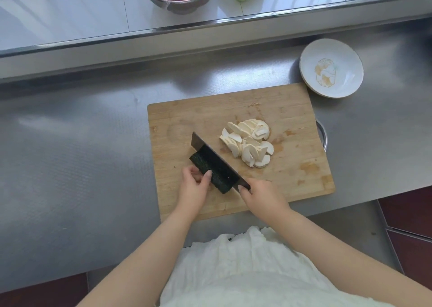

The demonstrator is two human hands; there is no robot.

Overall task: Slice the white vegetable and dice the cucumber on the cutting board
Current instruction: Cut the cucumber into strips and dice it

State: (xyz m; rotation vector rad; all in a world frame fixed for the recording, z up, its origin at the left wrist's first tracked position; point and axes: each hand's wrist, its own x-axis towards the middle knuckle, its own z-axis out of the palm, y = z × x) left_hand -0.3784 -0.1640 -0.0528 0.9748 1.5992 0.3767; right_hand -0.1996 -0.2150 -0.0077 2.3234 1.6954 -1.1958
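Steel counter (70,154) carries the cutting board (292,119). On it the left hand (195,187) pinches the dark cucumber (208,164); the right hand (261,196) grips the knife (210,153) lying along it. White vegetable slices (247,143) are piled just beside.

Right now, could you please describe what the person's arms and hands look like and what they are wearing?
Both forearms are bare, with no sleeves reaching them. The left hand and right hand wear no gloves, and no rings, watch or bracelets show. The fingers have short, unpainted nails. The only clothing visible is a white crinkled garment with a ruffled edge over the torso.
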